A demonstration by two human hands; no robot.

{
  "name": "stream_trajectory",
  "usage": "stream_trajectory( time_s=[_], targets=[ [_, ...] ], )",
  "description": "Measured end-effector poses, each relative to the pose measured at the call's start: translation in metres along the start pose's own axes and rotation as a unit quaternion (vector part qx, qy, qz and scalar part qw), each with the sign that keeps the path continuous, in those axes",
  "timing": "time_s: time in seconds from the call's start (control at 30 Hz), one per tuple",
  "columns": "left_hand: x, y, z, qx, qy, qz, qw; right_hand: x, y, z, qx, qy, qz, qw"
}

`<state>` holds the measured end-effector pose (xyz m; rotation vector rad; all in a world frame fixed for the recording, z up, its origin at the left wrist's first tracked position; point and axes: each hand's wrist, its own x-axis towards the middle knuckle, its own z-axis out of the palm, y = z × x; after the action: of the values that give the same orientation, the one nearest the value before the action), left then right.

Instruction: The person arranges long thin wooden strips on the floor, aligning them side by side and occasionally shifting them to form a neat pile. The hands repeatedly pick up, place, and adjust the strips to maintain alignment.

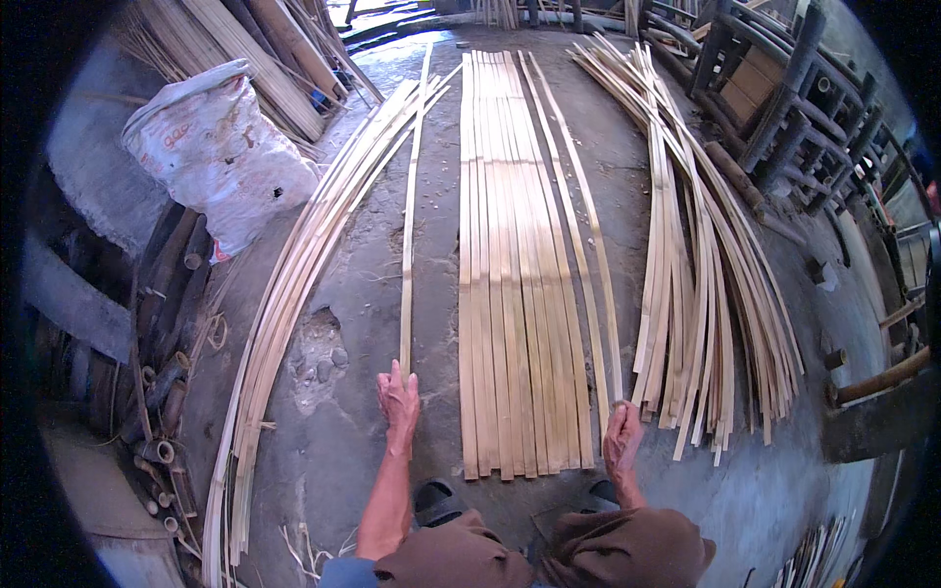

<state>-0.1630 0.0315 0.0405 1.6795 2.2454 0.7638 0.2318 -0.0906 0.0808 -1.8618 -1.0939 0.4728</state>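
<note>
The left hand (399, 397) rests on the near end of a single bamboo strip (409, 225) that runs up the middle-left of the frame. The right hand (621, 438) pinches the near end of another strip (588, 245) at the right edge of a flat row of strips (510, 274) laid side by side on the concrete floor (363, 265). Loose bundles of strips curve along the left (284, 304) and right (706, 294). A white sack (221, 147) sits upper left, and dark wooden frames (784, 108) stand upper right.

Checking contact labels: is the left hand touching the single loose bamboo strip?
Touching. Head view shows the left hand fingertips on the near end of the lone bamboo strip.
</note>
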Motion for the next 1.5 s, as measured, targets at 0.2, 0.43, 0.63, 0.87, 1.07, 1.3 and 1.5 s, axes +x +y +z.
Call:
stream_trajectory(
  time_s=[0.2,0.43,0.63,0.87,1.07,1.3,1.5],
  targets=[
    [-0.01,0.045,0.02,-0.146,0.021,0.148,0.978,-0.03,-0.02,0.051,0.111,-0.079,0.001,0.991],
    [-0.032,0.141,0.032,-0.427,-0.22,-0.027,0.877,-0.068,-0.06,0.126,0.279,-0.239,0.136,0.92],
    [-0.024,0.102,0.058,-0.231,-0.117,-0.034,0.965,-0.09,-0.091,0.138,0.239,-0.407,0.207,0.857],
    [-0.034,0.066,0.052,-0.137,-0.122,-0.035,0.982,-0.095,-0.046,0.123,0.18,-0.433,0.143,0.872],
    [-0.038,0.05,0.056,-0.048,-0.113,0.015,0.992,-0.063,-0.033,0.101,0.141,-0.324,0.069,0.933],
    [-0.039,0.005,0.09,-0.121,-0.095,-0.013,0.988,-0.014,-0.018,0.056,-0.055,-0.153,-0.067,0.984],
    [-0.038,0.049,0.059,-0.008,-0.096,0.053,0.994,-0.001,0.043,0.017,-0.285,-0.046,-0.109,0.951]
  ],
)
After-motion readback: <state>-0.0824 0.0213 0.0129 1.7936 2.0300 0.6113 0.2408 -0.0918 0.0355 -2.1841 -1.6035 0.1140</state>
